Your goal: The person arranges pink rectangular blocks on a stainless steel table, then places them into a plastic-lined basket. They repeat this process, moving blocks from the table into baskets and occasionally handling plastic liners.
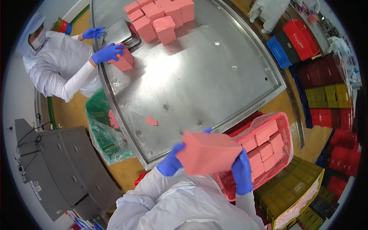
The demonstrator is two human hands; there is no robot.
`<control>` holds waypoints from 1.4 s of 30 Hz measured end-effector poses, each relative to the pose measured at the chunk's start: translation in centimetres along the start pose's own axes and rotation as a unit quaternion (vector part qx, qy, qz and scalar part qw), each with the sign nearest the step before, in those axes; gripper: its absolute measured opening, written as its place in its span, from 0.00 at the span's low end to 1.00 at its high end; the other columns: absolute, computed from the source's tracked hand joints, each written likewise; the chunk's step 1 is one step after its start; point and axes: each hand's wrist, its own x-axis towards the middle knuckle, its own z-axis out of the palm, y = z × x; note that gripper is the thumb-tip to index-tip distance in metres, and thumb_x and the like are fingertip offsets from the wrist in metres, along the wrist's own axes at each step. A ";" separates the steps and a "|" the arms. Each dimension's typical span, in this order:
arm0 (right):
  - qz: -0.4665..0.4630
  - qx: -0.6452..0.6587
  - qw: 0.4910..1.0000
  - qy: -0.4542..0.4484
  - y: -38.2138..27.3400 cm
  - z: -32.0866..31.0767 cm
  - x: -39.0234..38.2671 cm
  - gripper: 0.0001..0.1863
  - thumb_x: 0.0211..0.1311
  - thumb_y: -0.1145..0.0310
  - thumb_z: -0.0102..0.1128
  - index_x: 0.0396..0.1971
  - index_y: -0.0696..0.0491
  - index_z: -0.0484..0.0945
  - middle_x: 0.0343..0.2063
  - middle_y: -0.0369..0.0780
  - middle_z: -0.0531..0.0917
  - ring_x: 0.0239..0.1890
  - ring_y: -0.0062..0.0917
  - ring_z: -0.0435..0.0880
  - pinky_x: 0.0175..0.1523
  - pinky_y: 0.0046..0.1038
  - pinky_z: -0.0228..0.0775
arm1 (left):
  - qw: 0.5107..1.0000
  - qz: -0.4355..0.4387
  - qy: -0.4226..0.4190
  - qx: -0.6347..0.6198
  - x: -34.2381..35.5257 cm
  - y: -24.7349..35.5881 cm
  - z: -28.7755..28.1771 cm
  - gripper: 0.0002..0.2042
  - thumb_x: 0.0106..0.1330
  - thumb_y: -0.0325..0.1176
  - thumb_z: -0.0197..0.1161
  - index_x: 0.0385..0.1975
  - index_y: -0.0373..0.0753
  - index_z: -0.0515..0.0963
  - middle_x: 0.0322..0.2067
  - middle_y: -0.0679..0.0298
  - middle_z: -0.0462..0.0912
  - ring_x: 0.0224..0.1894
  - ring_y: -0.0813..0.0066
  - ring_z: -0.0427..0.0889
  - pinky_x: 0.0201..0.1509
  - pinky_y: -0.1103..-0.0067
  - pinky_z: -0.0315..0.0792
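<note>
I hold a large pink block (207, 152) between my two blue-gloved hands, low in front of me over the near edge of the steel table (203, 88). My left hand (170, 160) grips its left side and my right hand (241, 170) its right side. Right of the block is a red plastic-lined crate (285, 149) with several pink blocks (264, 151). A small pink scrap (151, 120) lies on the table. At the back, more pink blocks (165, 28) stand beside a metal scale (117, 33).
A co-worker (57, 61) at left grips a pink block (124, 61) on the table. A green lined crate (97, 111) and grey machine (63, 165) stand left. Stacked crates (326, 96) line the right; yellow crates (287, 184) are near my right. Another person (264, 11) is behind.
</note>
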 end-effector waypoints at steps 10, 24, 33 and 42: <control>-0.105 -0.309 0.885 -0.331 -1.1 20.5 11.1 0.19 0.49 0.80 0.62 0.42 0.54 0.71 0.40 0.38 0.71 0.44 0.23 0.74 0.48 0.25 0.71 | 0.920 0.325 0.158 0.152 -4.1 12.3 -5.8 0.33 0.71 0.55 0.40 0.69 0.39 0.47 0.68 0.57 0.54 0.67 0.59 0.59 0.69 0.63 0.56; -0.181 -0.423 0.843 -0.279 4.9 30.5 15.7 0.21 0.51 0.78 0.60 0.48 0.54 0.72 0.42 0.41 0.71 0.41 0.27 0.75 0.44 0.27 0.71 | 0.888 0.376 0.264 -0.011 -7.2 17.4 -10.5 0.25 0.72 0.51 0.43 0.60 0.40 0.63 0.54 0.56 0.71 0.54 0.63 0.71 0.61 0.68 0.67; -0.059 -0.329 0.866 -0.372 4.2 30.5 19.0 0.17 0.47 0.78 0.64 0.40 0.53 0.74 0.40 0.37 0.70 0.44 0.24 0.71 0.51 0.26 0.63 | 0.923 0.265 0.276 -0.023 -5.8 20.2 -11.0 0.27 0.71 0.55 0.42 0.56 0.37 0.66 0.54 0.54 0.71 0.54 0.62 0.70 0.64 0.68 0.62; -0.103 -0.396 0.887 -0.213 7.3 29.7 19.7 0.16 0.49 0.78 0.59 0.40 0.55 0.70 0.35 0.38 0.71 0.37 0.22 0.72 0.45 0.23 0.67 | 0.853 0.371 0.270 0.249 -7.4 19.4 -14.2 0.30 0.73 0.52 0.38 0.68 0.42 0.49 0.67 0.56 0.56 0.66 0.62 0.59 0.68 0.66 0.59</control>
